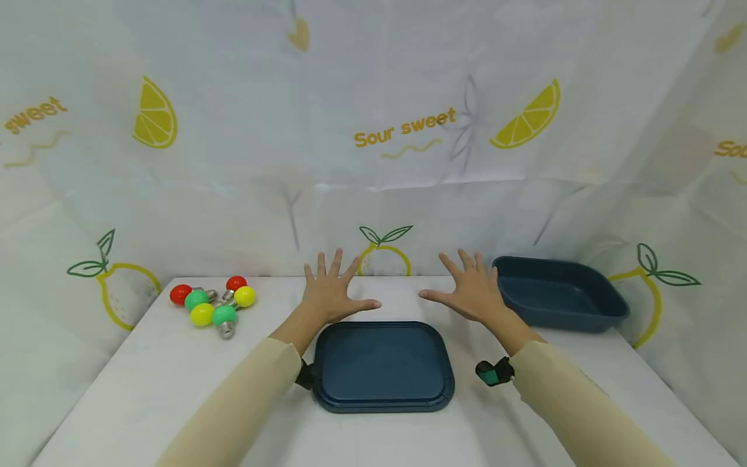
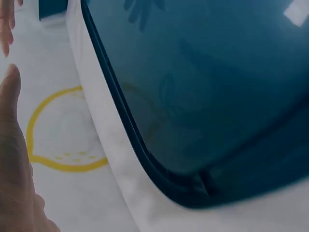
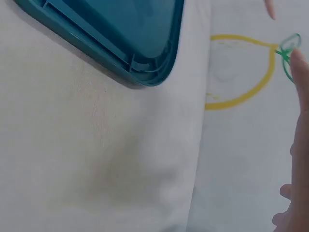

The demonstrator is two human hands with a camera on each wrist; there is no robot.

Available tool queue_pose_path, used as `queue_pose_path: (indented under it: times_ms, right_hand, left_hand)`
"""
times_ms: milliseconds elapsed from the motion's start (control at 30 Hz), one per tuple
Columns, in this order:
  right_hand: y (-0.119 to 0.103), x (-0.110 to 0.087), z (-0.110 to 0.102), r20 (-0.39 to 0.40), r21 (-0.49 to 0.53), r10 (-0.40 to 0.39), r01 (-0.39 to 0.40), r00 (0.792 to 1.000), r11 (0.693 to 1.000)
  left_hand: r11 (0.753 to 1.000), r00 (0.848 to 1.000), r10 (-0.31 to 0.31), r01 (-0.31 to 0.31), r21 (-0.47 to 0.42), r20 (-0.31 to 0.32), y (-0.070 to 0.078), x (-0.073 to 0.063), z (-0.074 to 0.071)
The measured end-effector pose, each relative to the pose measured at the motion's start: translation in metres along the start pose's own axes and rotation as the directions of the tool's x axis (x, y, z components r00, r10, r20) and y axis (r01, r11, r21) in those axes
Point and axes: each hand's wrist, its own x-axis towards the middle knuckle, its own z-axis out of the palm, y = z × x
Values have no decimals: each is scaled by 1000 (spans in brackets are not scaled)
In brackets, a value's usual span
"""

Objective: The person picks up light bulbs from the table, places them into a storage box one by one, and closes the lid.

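Hands, two, a person's: left hand (image 1: pixel 329 292) and right hand (image 1: pixel 471 293), both spread wide with straight, splayed fingers, the thumbs turned in toward each other with a gap between. They were held out toward the far edge of the white-covered desk (image 1: pixel 146 389); whether either touched its surface I could not tell.

Lid, one: flat, dark blue, rectangular plastic with rounded corners and a raised rim (image 1: pixel 385 366). It lay between the forearms, midway along the desk and just nearer its front edge than the hands, apart from the fingers.

Container, one: deep, dark blue, rounded-rectangular plastic (image 1: pixel 560 292), upright at the far right corner, near the right hand.

Bulbs, six, round with silvery screw bases: two red bulbs (image 1: pixel 181 294), two green bulbs (image 1: pixel 224 316), two yellow bulbs (image 1: pixel 245 296), lying clustered by the far left corner, well apart from the left hand.

Sleeves, two: beige cloth (image 1: pixel 233 405). Backdrop, one: white cloth printed with yellow lemons (image 1: pixel 233 194), hanging behind the desk's far edge.
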Motion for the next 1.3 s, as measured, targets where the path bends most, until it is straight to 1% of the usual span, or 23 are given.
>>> queue_pose_path:
  times_ms: [67,167,233,300,400,500,667,733,800,867,933,1000,1033,1100,1133,1167,1200,1233,1300]
  right_hand:
    - [12,-7,-4,-25,35,11,-10,1000,999]
    - [28,-17,-9,-87,95,11,-2,996,996]
    - [39,-23,-10,-141,121,19,-2,990,993]
    - [50,-30,-10,-203,130,33,-7,979,992]
    - [70,-40,-9,-293,165,69,-21,954,986]
    - [89,-50,-5,-356,213,127,-52,926,976]
    - [125,-68,3,-418,258,247,-147,874,955]
    - [139,-75,4,-438,273,295,-187,849,944]
    - [152,-82,5,-455,301,349,-227,819,926]
    - [163,-87,5,-459,342,413,-273,787,899]
    - [173,-92,4,-447,395,484,-320,752,861]
    - [180,-96,1,-425,464,557,-357,714,811]
    - [182,-97,-1,-407,501,594,-373,694,780]
    - [188,-99,-5,-365,566,656,-402,661,720]
    - [189,-100,-7,-340,589,681,-417,649,692]
    - [191,-101,-9,-320,608,697,-425,641,670]
    - [193,-101,-10,-295,617,709,-439,640,653]
    - [195,-101,-10,-267,619,718,-456,643,639]
    - [199,-102,-9,-222,615,724,-483,653,624]
  left_hand:
    - [999,1000,26,-26,-23,3,10,1,2]
    - [997,999,49,-49,-51,-7,24,4,4]
    - [995,998,62,-63,-73,-10,35,6,5]
    - [992,997,75,-77,-97,-16,45,9,7]
    - [984,996,88,-91,-151,-27,65,15,13]
    - [972,995,94,-97,-214,-28,84,19,20]
    - [948,989,143,-130,-292,25,117,21,28]
    - [941,986,160,-142,-306,35,130,21,30]
    - [936,985,167,-149,-319,30,142,23,33]
    - [926,986,164,-148,-347,19,152,25,37]
    - [913,988,156,-140,-383,10,163,28,41]
    - [895,989,149,-136,-424,-3,173,32,45]
    - [887,989,145,-135,-441,-12,179,35,48]
    - [873,991,135,-128,-471,-21,189,39,54]
    - [863,991,132,-127,-489,-24,194,41,56]
    - [854,992,127,-123,-506,-27,199,44,59]
    - [842,992,123,-117,-527,-23,204,46,62]
    - [828,993,117,-107,-551,-17,209,47,64]
    - [801,994,110,-89,-592,-1,217,50,67]
